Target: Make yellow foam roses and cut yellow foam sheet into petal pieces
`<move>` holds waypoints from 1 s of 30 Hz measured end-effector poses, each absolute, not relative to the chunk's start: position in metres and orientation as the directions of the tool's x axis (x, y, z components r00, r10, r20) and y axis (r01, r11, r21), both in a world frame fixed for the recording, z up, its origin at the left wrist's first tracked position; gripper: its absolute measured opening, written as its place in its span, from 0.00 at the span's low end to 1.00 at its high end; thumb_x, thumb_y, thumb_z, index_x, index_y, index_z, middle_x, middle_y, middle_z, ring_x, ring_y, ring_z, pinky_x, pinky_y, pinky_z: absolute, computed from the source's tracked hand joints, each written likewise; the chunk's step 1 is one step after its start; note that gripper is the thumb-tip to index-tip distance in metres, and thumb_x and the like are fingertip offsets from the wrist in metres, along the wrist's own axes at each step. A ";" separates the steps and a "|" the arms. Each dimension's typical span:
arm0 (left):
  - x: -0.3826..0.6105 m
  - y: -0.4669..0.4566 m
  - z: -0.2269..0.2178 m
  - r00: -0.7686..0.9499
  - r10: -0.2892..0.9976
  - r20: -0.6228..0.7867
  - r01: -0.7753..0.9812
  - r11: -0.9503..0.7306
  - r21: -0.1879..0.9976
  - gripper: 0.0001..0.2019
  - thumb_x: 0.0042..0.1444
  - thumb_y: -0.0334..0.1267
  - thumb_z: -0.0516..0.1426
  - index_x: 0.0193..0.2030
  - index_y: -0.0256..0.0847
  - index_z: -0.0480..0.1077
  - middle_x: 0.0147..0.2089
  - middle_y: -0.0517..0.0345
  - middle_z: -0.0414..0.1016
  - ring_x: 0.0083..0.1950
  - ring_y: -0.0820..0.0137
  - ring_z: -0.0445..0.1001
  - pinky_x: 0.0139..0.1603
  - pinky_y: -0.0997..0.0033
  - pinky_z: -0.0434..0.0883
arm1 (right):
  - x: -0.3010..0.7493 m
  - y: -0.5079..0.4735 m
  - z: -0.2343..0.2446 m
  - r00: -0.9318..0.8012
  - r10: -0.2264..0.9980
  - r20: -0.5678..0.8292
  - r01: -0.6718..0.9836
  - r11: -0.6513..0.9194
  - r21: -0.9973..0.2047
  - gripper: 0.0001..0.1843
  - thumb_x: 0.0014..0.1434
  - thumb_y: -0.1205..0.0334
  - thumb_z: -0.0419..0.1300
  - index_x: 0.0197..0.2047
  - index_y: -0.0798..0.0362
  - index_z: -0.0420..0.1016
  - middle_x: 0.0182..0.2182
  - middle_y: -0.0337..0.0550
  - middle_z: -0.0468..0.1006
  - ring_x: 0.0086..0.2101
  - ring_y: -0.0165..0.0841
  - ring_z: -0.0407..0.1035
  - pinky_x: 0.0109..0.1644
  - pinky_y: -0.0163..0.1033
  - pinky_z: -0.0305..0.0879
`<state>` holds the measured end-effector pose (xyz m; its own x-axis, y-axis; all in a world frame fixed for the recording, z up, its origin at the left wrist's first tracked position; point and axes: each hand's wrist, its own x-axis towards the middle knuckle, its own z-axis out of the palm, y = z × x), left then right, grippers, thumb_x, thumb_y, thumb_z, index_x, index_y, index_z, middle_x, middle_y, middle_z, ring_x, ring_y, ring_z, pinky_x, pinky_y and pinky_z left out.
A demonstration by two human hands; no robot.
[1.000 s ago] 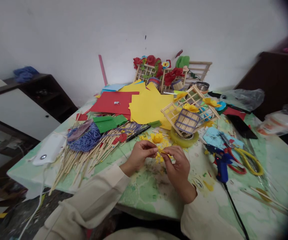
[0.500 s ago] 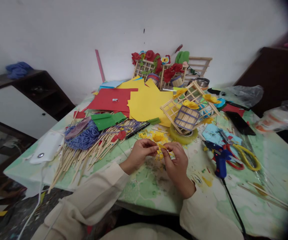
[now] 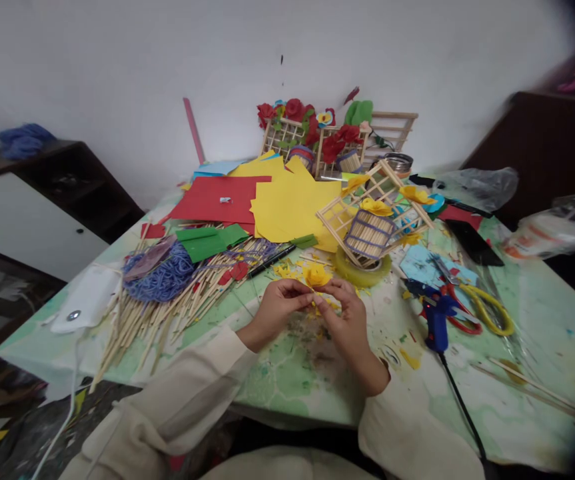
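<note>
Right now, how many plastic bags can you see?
2. A crumpled clear bag lies at the back right; a second bag, holding something white, sits nearer, at the right edge. Others may be hidden.

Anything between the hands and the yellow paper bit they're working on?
Nothing visible. The left hand and right hand both already pinch the yellow paper bit directly. The yellow paper flower lies just behind them and the glue gun is off to the right. Neither is in between.
</note>
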<state>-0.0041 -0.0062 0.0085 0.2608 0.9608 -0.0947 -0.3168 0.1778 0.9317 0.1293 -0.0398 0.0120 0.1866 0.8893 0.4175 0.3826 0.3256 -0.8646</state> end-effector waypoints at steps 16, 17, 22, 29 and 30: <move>-0.002 -0.009 0.003 0.322 0.947 -0.001 -0.239 0.082 0.968 0.11 0.39 0.40 0.67 0.25 0.35 0.73 0.23 0.60 0.72 0.24 0.76 0.68 0.27 0.76 0.66 | 0.124 -0.040 0.015 0.219 0.933 0.286 0.054 0.281 -0.958 0.04 0.50 0.61 0.63 0.31 0.49 0.80 0.30 0.40 0.74 0.35 0.33 0.67 0.42 0.40 0.63; -0.002 -0.010 0.003 0.325 0.946 -0.005 -0.247 0.090 0.965 0.11 0.39 0.40 0.67 0.25 0.35 0.73 0.23 0.60 0.72 0.24 0.76 0.68 0.27 0.76 0.66 | 0.124 -0.040 0.015 0.221 0.933 0.284 0.047 0.281 -0.959 0.04 0.50 0.61 0.63 0.31 0.49 0.80 0.30 0.40 0.74 0.35 0.33 0.67 0.43 0.41 0.63; -0.002 -0.011 0.006 0.336 0.942 -0.016 -0.216 0.093 0.972 0.11 0.37 0.40 0.68 0.24 0.35 0.74 0.24 0.59 0.71 0.25 0.76 0.67 0.29 0.75 0.66 | 0.124 -0.042 0.015 0.225 0.931 0.288 0.016 0.292 -0.956 0.03 0.48 0.61 0.64 0.27 0.49 0.79 0.31 0.40 0.74 0.35 0.33 0.67 0.43 0.41 0.63; -0.006 -0.010 0.007 0.349 0.937 -0.007 -0.165 0.069 0.984 0.09 0.36 0.37 0.68 0.24 0.36 0.75 0.28 0.57 0.75 0.31 0.71 0.72 0.36 0.71 0.69 | 0.125 -0.044 0.015 0.191 0.931 0.310 -0.064 0.327 -0.943 0.02 0.46 0.64 0.65 0.25 0.48 0.79 0.30 0.39 0.73 0.34 0.33 0.67 0.40 0.39 0.64; -0.006 -0.010 0.006 0.358 0.934 0.005 -0.163 0.057 0.985 0.09 0.36 0.37 0.68 0.24 0.36 0.75 0.28 0.57 0.75 0.32 0.71 0.72 0.37 0.71 0.69 | 0.125 -0.044 0.015 0.185 0.932 0.312 -0.068 0.329 -0.942 0.03 0.46 0.65 0.64 0.25 0.48 0.79 0.30 0.38 0.73 0.34 0.32 0.67 0.39 0.39 0.64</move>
<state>-0.0060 -0.0096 0.0063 0.3578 0.9338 0.0052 -0.1634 0.0571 0.9849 0.1250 -0.0442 0.0147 0.1847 0.9318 0.3124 -0.0684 0.3293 -0.9418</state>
